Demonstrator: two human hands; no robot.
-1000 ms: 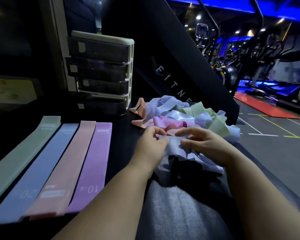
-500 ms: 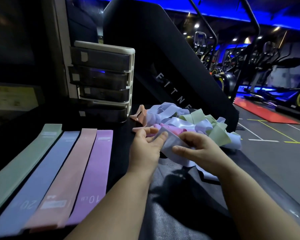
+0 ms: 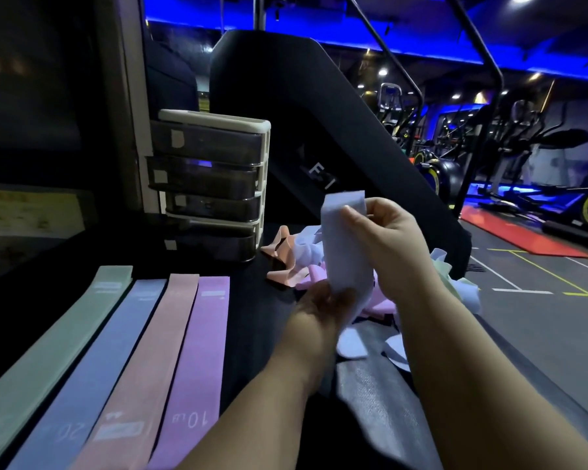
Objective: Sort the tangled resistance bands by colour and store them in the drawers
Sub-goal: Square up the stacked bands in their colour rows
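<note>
Lifted clear of the heap since half a second ago, the pale blue band [image 3: 345, 242] now stands nearly upright between both hands, above the counter [image 3: 252, 334] rather than low against the pile. The right hand [image 3: 387, 239] pinches its upper end, thumb pressed on the front face and fingers curled behind. The left hand [image 3: 323, 303] grips its lower part, though that hand is motion-blurred and its fingers are hard to tell apart. Below the left hand the band's tail trails down toward the counter in pale loops. The tangled pile [image 3: 287, 262] lies just behind, largely hidden by the hands and the raised band: peach, pink, white-blue and a little green show at its edges. Left of it, four bands lie flat side by side: the green band [image 3: 65, 334], cut off at the frame's lower left, the blue band [image 3: 99, 368] marked "20", the peach band [image 3: 150, 361] whose label is unreadable, and the purple band [image 3: 197, 361] marked "10 LB". The drawer unit [image 3: 214, 184] stands at the back of the counter with four smoked drawers; their contents cannot be made out, and the second one perhaps sits slightly forward. Behind the pile slopes a black machine housing [image 3: 302, 130] whose lettering is mostly covered, only an "F" showing. Exercise machines [image 3: 523, 147] stand dim under blue light beyond.
</note>
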